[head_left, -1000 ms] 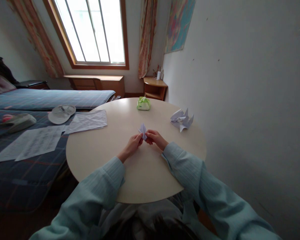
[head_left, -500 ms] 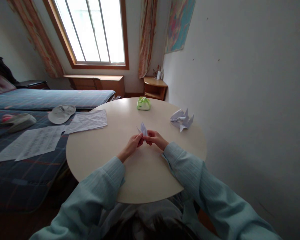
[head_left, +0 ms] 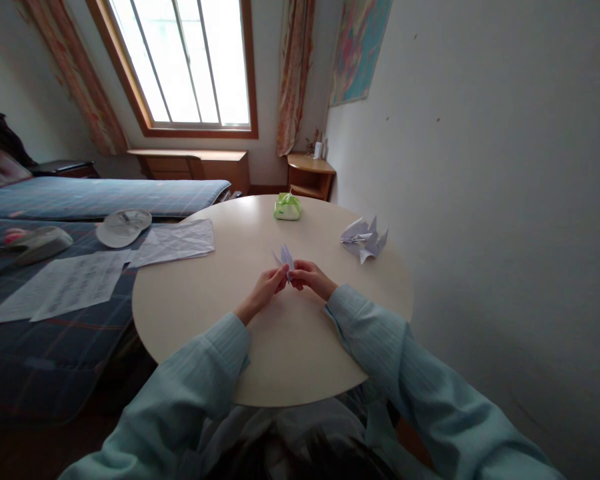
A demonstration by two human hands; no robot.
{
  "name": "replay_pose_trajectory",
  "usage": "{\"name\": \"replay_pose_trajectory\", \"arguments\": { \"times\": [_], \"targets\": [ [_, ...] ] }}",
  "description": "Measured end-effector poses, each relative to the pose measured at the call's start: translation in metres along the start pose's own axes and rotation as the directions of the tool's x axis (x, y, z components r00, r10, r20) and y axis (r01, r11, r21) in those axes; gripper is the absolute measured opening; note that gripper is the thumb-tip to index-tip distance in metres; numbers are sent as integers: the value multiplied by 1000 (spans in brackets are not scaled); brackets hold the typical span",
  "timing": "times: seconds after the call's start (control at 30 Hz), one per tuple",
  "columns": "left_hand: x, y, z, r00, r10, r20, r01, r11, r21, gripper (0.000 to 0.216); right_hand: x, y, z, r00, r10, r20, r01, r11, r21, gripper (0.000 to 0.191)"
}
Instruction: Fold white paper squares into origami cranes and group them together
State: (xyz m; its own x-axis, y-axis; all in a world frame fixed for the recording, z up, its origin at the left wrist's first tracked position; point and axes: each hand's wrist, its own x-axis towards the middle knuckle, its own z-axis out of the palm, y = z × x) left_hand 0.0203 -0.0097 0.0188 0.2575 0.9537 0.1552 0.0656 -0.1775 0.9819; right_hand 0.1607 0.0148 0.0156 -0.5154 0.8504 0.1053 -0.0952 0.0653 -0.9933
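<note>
Left hand (head_left: 267, 287) and right hand (head_left: 312, 276) pinch folded paper (head_left: 287, 257) — probably light, crisp, easily crumpled — best held at layered folds.

Home bedroom, plaid-covered bed (head_left: 80, 360), patterned curtains (head_left: 295, 80), wood-framed window (head_left: 195, 67)

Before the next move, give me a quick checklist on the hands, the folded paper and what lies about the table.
1. Left hand gripping the folded paper: ok.
2. Right hand gripping it too: ok.
3. Creases sharp: cannot tell, too small and partly covered.
4. Green pack apart from the hands: ok, toward the table's far edge.
5. Folded pieces apart from the hands: ok, off to the right.
6. Crumpled sheets fully on the table: not ok, over its left edge.
</note>
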Motion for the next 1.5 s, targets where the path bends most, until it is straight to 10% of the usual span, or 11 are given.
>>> {"name": "replay_pose_trajectory", "arguments": {
  "times": [1.23,1.5],
  "targets": [
    [9,-11,-9,980,150,-131,-141,987,75,22,3,0,-2,944,-133,-303,116,990,-74,9],
    [9,-13,-6,996,-21,-84,18,999,-38,24,5,3,-4,931,-127,-341,117,992,-51,16]
  ]
}}
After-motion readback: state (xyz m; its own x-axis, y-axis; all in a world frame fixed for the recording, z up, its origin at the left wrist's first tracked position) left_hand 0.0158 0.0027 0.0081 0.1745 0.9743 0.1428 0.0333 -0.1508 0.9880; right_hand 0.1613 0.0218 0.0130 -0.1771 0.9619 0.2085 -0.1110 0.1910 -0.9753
